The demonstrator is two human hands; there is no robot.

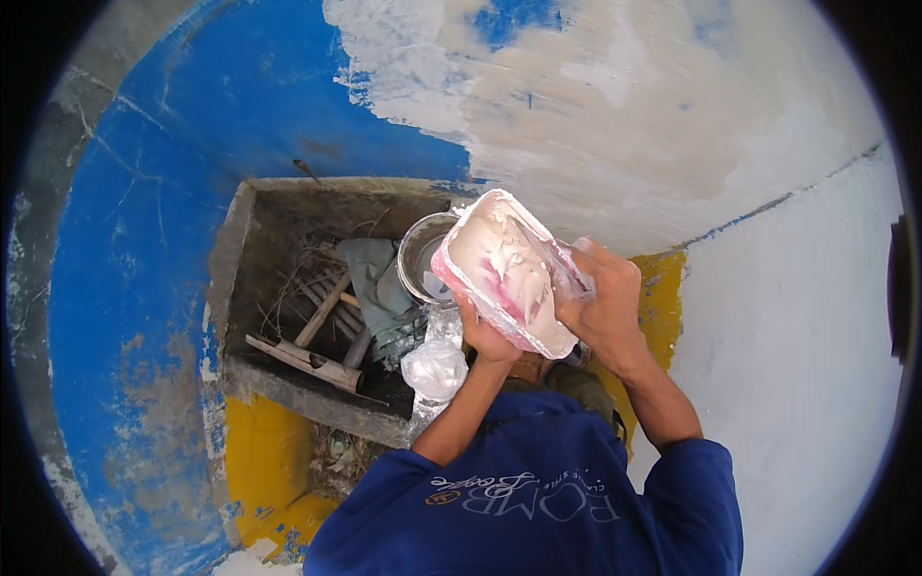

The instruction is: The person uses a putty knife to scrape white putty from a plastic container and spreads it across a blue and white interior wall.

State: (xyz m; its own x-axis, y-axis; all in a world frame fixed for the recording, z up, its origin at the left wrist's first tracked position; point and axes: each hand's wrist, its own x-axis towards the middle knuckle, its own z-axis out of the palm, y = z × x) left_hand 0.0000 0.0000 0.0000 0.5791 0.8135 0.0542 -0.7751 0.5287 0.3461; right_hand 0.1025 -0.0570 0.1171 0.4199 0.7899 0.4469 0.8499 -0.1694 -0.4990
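Both hands support a pink-and-white rectangular plastic tub [501,259] of off-white paste with a magenta streak, tilted before my chest. My left hand [485,336] is closed round its lower left side, fingertips partly hidden under it. My right hand [605,307] grips the tub's right side, where crumpled clear plastic [574,277] lies against the fingers. Behind the tub a round metal bucket [411,250] holds something grey. Just below the bucket, beside my left wrist, a white plastic bundle [432,370] sits on a white-smeared surface.
A concrete trough [245,213] holds sticks, a split bamboo piece [312,361], twigs and a greenish cloth [370,269]. Around it are a blue wall [144,250] partly coated with off-white [624,115], yellow-painted areas [259,461], and a white wall [778,317] at right.
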